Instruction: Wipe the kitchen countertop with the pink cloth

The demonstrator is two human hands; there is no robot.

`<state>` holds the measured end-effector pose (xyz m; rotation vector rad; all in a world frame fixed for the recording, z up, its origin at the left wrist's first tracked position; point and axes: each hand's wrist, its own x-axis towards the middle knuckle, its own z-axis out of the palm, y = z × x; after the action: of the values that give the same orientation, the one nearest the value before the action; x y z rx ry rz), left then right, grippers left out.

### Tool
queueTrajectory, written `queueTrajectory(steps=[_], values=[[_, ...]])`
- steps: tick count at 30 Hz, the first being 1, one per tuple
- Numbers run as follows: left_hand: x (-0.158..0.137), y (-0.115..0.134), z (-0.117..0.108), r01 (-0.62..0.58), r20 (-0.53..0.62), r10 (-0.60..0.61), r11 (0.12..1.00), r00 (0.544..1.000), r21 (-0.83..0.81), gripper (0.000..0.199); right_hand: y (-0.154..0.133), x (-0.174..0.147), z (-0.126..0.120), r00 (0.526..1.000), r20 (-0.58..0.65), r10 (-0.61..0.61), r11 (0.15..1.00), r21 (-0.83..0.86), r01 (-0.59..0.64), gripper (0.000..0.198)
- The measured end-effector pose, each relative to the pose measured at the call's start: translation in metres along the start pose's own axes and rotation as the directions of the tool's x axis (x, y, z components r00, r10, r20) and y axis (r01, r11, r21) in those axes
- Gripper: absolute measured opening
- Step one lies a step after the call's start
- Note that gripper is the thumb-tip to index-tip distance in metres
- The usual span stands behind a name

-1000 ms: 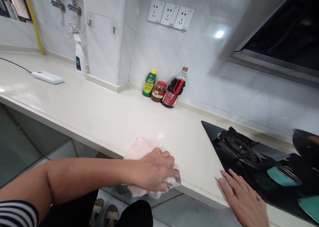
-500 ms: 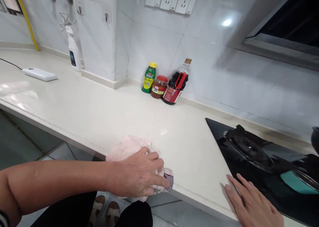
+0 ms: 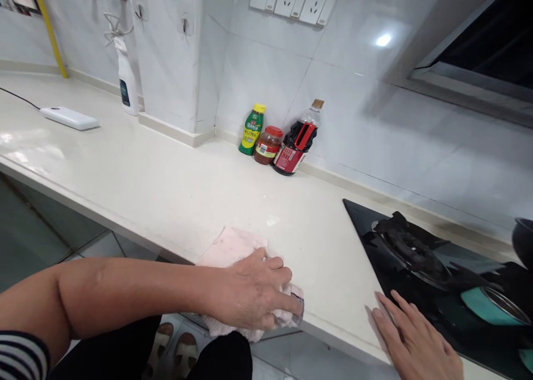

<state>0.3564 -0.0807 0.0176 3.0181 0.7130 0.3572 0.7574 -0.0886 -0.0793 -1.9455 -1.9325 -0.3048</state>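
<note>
My left hand (image 3: pixel 260 288) is closed over a pale pink cloth (image 3: pixel 233 245) with a purple-grey patch at its right end. The cloth lies pressed on the white countertop (image 3: pixel 166 196) along its front edge, and part of it hangs over that edge. At the lower right, my right hand (image 3: pixel 416 335) rests with fingers spread, where the counter meets the black gas stove (image 3: pixel 375 241). Nothing is held in it.
By the wall stand a green squeeze bottle (image 3: pixel 251 130), a red-lidded jar (image 3: pixel 268 145) and a dark sauce bottle (image 3: pixel 297 140). Farther left are a white spray bottle (image 3: pixel 127 83) and a white corded device (image 3: pixel 69 118). A turquoise can (image 3: pixel 483 305) sits on the stove.
My left hand has slid the cloth to the right along the counter's front edge. My right hand stays at about the same spot beside the stove.
</note>
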Motion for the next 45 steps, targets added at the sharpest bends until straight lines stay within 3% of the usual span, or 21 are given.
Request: queueTrajectory(steps=[5, 9, 11, 14, 18, 22, 27, 32, 36, 41, 45], values=[[-0.008, -0.004, 0.007, 0.018, -0.034, -0.019, 1.0, 0.999, -0.012, 0.019, 0.004, -0.001, 0.004, 1.0, -0.011, -0.017, 0.999, 0.03, 0.017, 0.069], [-0.007, -0.002, 0.009, 0.014, -0.057, -0.012, 0.999, 0.998, 0.032, 0.027, 0.004, 0.003, 0.001, 1.0, -0.014, -0.018, 0.999, 0.029, 0.019, 0.069], [-0.005, -0.001, 0.009, 0.007, -0.059, -0.005, 0.999, 0.998, 0.047, 0.033, -0.003, 0.002, -0.005, 0.994, -0.109, 0.005, 0.999, 0.04, 0.0, 0.071], [-0.002, 0.0, 0.008, 0.011, -0.042, -0.01, 0.999, 0.999, 0.035, 0.034, -0.036, -0.01, -0.016, 0.948, -0.316, 0.039, 0.982, 0.189, 0.022, 0.062], [-0.002, 0.0, 0.009, 0.04, -0.04, -0.039, 0.999, 0.998, 0.02, 0.03, -0.108, -0.043, -0.012, 0.918, -0.397, -0.007, 0.905, 0.387, 0.175, 0.033], [-0.01, -0.003, 0.011, 0.017, -0.087, -0.017, 1.0, 0.996, 0.006, 0.02, -0.152, -0.059, 0.017, 0.798, -0.601, -0.045, 0.948, 0.227, 0.224, 0.026], [-0.017, -0.004, 0.008, 0.004, -0.123, 0.0, 0.999, 0.992, 0.033, 0.024, -0.151, -0.054, 0.03, 0.772, -0.629, -0.092, 0.964, 0.138, 0.227, 0.023], [-0.006, 0.002, 0.006, 0.047, -0.068, -0.044, 0.998, 0.997, 0.037, 0.034, -0.148, -0.056, 0.03, 0.788, -0.611, -0.067, 0.966, 0.157, 0.204, 0.018], [0.005, 0.005, 0.005, 0.101, -0.019, -0.102, 0.995, 0.995, -0.022, 0.036, -0.147, -0.058, 0.035, 0.771, -0.629, -0.102, 0.969, 0.115, 0.221, 0.016], [0.002, 0.003, 0.004, 0.112, -0.022, -0.115, 0.991, 0.993, -0.078, 0.027, -0.143, -0.059, 0.034, 0.796, -0.598, -0.095, 0.965, 0.141, 0.221, 0.02], [-0.015, -0.001, 0.002, 0.127, -0.064, -0.132, 0.988, 0.989, -0.085, 0.022, -0.141, -0.06, 0.033, 0.774, -0.614, -0.152, 0.956, 0.109, 0.274, 0.016]])
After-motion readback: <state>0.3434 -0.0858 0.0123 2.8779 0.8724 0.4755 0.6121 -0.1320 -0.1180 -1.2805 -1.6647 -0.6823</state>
